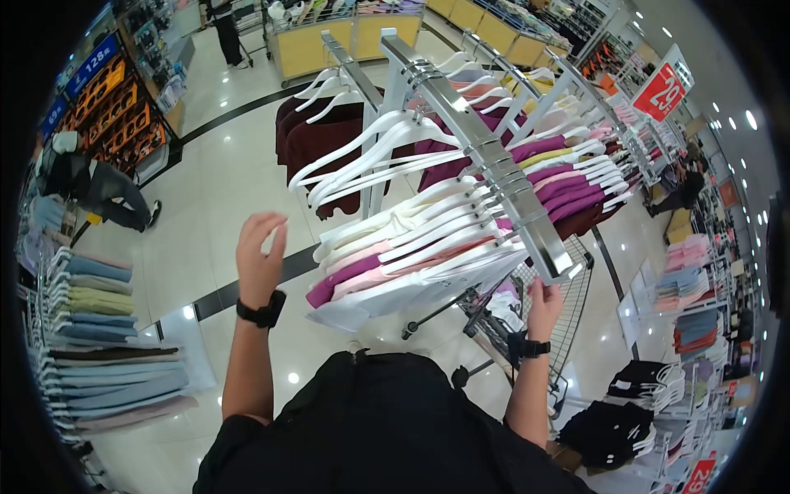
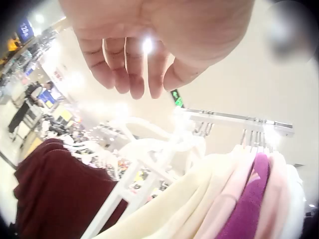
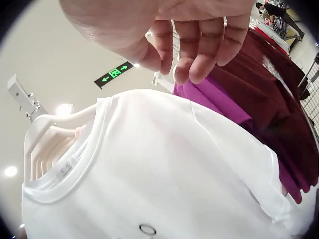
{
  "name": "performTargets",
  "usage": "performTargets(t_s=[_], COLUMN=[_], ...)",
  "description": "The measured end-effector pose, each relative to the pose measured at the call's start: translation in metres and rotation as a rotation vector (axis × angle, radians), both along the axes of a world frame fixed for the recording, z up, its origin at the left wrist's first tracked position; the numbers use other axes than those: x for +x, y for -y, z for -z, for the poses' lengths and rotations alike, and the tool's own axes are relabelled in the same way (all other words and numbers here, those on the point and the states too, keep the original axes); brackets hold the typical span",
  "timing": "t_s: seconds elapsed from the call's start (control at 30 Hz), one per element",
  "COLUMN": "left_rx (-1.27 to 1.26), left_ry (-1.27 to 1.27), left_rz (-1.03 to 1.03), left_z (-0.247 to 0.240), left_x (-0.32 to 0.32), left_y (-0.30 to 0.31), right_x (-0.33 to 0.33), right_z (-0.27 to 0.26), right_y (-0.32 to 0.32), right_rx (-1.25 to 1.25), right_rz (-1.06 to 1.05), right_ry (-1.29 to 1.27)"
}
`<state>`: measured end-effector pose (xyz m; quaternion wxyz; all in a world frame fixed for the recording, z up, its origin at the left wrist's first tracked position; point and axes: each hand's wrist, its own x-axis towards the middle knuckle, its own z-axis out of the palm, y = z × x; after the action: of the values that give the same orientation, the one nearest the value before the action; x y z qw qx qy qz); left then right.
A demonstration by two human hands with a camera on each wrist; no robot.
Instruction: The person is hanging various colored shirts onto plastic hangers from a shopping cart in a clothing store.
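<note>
My left hand (image 1: 262, 257) hovers left of the garment rack, its fingers loosely bent with nothing between them. In the left wrist view, cream and pink tops hang below it, with a purple top (image 2: 251, 199) among them. My right hand (image 1: 543, 309) is by the near end of the metal rail (image 1: 527, 216), fingers slightly curled and holding nothing. Under it in the right wrist view hangs a white T-shirt (image 3: 149, 159) on a white hanger (image 3: 37, 132), beside purple and maroon garments. Bare white hangers (image 1: 378, 156) hang farther along the rail.
A wire shopping cart (image 1: 572, 309) stands beneath the rack at right. Another rack of folded-over trousers (image 1: 123, 379) is at lower left, and black garments (image 1: 609, 432) hang at lower right. A person (image 1: 107, 189) is at far left. Maroon tops (image 1: 329, 140) hang behind.
</note>
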<state>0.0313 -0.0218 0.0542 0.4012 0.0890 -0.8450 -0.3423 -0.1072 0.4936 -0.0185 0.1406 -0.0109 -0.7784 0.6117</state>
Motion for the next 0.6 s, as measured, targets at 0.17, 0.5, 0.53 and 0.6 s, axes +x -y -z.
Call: performTargets(t_s=[0.17,0.5,0.53,0.6], left_rx=[-0.138,-0.225,-0.180,-0.076], left_ry=[-0.141,0.016,0.012,0.076], left_rz=[0.115,0.054,0.094,0.180], left_z=[-0.014,0.016,0.015,0.007], left_x=[-0.074,-0.129,-0.128,-0.123], left_y=[-0.022,-0.031,-0.033,-0.036], right_x=[0.056,0.092,0.093,0.095], right_z=[0.007,0.022,0.021,0.019], right_y=[0.041,0.045,0.044,0.040], right_rx=[0.069,0.087,0.088,0.072], right_rz=[-0.211,-0.195,-0.189,-0.166], right_ry=[0.252,0.337,0.341,0.333])
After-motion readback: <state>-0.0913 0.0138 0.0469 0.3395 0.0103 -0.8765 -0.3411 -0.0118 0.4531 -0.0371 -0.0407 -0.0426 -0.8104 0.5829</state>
